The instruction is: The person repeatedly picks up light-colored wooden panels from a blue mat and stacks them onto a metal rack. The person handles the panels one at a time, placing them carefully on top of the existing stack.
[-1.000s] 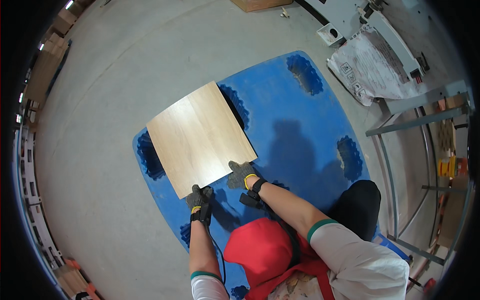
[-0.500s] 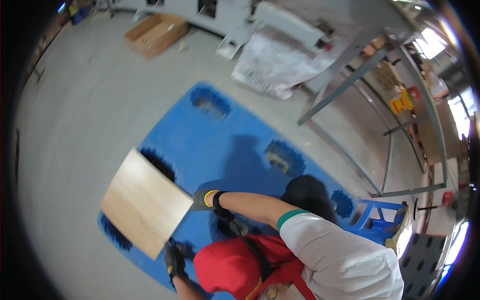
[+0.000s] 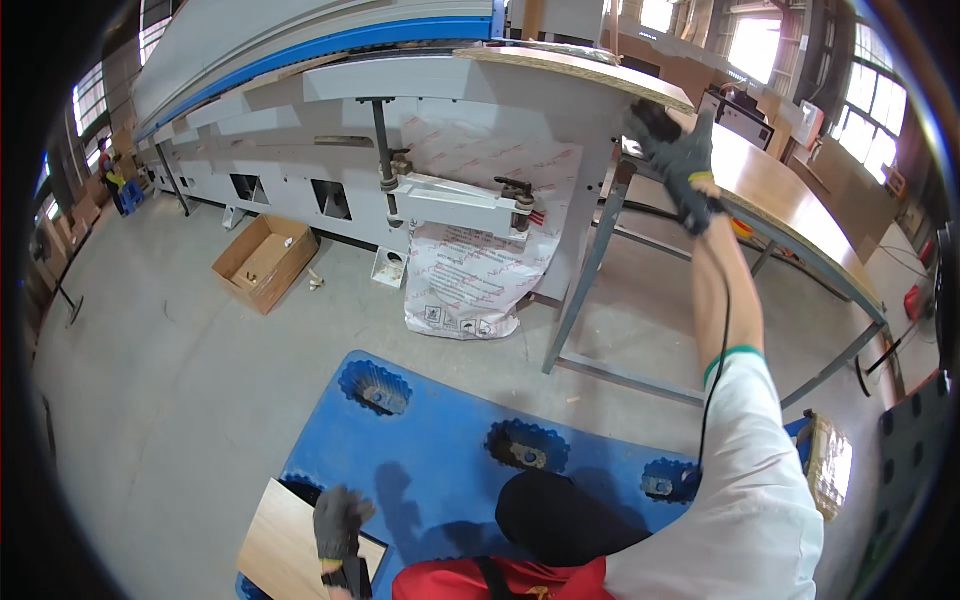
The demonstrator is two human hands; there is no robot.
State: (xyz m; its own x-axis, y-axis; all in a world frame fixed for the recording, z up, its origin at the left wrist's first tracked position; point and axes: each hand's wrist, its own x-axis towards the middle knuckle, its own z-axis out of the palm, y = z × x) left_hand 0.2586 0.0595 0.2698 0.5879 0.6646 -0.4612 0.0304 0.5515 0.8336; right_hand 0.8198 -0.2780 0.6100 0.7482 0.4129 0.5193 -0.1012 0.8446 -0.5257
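My left hand point(image 3: 340, 522), in a dark grey glove, sits low in the view with its fingers over the near edge of a light wooden board point(image 3: 285, 550). The board lies at the front left corner of a blue plastic pallet point(image 3: 440, 470). My right hand point(image 3: 678, 150), also gloved, is stretched up and away to the upper right. It grips the end of a long wood-topped panel point(image 3: 790, 200) that lies on a grey metal stand point(image 3: 590, 270). A black cord runs down my right forearm.
A long grey and blue machine point(image 3: 330, 90) fills the back. Beneath it lean a white printed sack point(image 3: 470, 270) and an open cardboard box point(image 3: 265, 260) on the concrete floor. Another person point(image 3: 108, 180) stands far left. A small stack of boards point(image 3: 830, 465) sits at right.
My head has lifted from the pallet toward the machine. My right hand left the board and rose to the long panel. My left hand stays at the board, which now lies lower left.
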